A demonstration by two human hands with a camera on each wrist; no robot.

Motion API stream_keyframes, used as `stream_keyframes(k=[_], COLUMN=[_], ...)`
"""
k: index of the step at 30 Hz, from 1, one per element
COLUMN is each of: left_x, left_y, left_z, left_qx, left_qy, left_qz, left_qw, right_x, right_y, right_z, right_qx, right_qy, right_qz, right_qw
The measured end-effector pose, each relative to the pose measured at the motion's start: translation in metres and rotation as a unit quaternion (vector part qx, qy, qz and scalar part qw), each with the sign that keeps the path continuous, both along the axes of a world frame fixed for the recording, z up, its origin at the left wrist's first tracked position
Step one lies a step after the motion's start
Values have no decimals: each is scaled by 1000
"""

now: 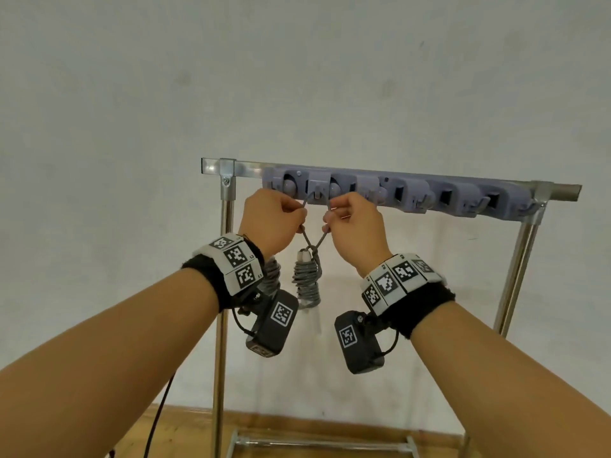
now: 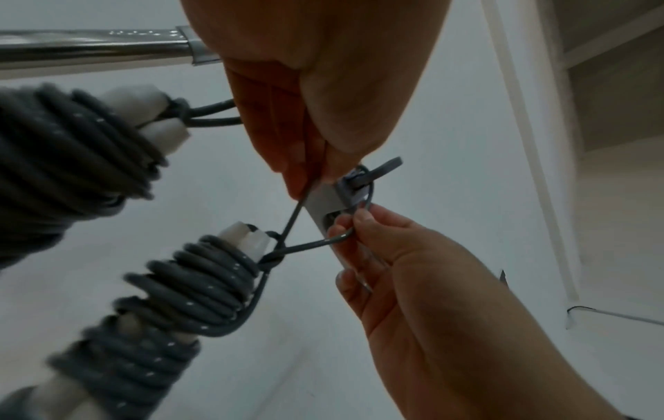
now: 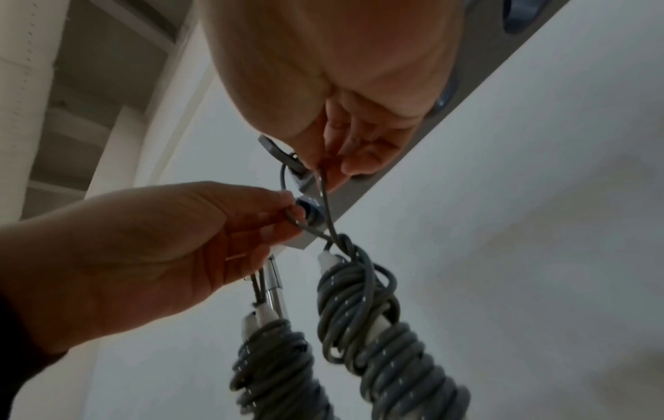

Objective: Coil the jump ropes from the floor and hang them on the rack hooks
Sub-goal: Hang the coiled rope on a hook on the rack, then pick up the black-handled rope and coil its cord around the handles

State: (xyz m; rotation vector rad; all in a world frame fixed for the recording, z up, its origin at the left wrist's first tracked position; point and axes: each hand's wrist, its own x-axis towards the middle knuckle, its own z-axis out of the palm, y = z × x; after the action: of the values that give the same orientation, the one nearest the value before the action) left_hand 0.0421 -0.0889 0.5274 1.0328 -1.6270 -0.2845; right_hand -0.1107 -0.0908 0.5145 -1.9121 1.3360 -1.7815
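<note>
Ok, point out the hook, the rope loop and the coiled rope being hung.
hook (image 2: pixel 386 167), left wrist view, its upturned tip
rope loop (image 2: pixel 370 184), left wrist view, bend behind the hook
coiled rope (image 1: pixel 307 280), head view, middle of the wraps

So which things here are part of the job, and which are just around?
Job: coiled rope, its loop on the hook, left hand, right hand, second hung rope, hook rail.
Around: rack frame, wall, floor.

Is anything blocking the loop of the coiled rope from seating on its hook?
Nothing visible does. The left hand and right hand pinch the loop apart, already around the hook. The other coiled rope hangs beside it, clear.
</note>
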Motion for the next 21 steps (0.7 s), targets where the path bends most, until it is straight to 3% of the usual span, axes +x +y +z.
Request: stream_keyframes(k=[7, 11, 15, 19, 21], left_x=[2, 3, 0, -2, -3], left_y=[16, 47, 80, 102, 111], left_z=[-19, -49, -115, -214, -270], left_qx=[-6, -14, 47, 166, 223], left_qy=[-39, -73, -150, -223, -248], left_qz=[13, -5, -67, -118, -135], left_qw=[999, 997, 985, 953, 933], right_x=[-13, -33, -53, -72, -79], right_y=[23, 61, 101, 135, 147], right_z=[-13, -44, -107, -195, -244], right_qx=[19, 23, 117, 231, 300], right_qy=[42, 62, 116, 151, 189], right_qz=[2, 7, 30, 56, 67], right_qw=[999, 998, 986, 960, 933])
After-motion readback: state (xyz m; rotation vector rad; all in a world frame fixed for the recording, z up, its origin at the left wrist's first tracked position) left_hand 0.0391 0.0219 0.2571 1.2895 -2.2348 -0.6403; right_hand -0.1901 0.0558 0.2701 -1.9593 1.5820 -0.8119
